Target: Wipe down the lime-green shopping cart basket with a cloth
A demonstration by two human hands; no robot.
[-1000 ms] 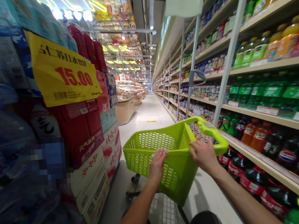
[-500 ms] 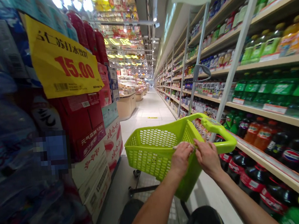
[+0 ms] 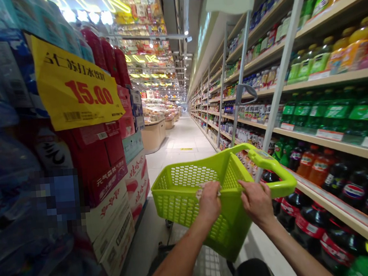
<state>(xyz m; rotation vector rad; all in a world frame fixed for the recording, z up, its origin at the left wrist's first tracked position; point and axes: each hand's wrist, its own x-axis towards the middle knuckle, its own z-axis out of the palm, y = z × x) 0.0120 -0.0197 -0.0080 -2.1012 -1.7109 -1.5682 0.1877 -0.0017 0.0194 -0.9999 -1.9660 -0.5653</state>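
Green cart (image 3: 230,217) should sit steadiest under even pressure, my right hand (image 3: 259,200) pinching its near rim (image 3: 231,190), my left hand (image 3: 210,202) a pale wad (image 3: 201,191) there.

L grip (image 3: 211,200) w/ pale wad (image 3: 201,191) on green cart rim (image 3: 172,191), R grip (image 3: 257,202) nr handle (image 3: 282,188).

Indoors, supermarket. Floor (image 3: 188,133): pale tiles, glossy, receding to the far end. Right edge of floor: long, pale-boarded shelving (image 3: 335,79) with light grey uprights (image 3: 282,75). Left edge, farther off: display stands (image 3: 154,136) with wood-toned fronts. Overhead: dark grey ceiling (image 3: 168,13), bright white lamps (image 3: 106,18), yellow neon lettering (image 3: 121,4).
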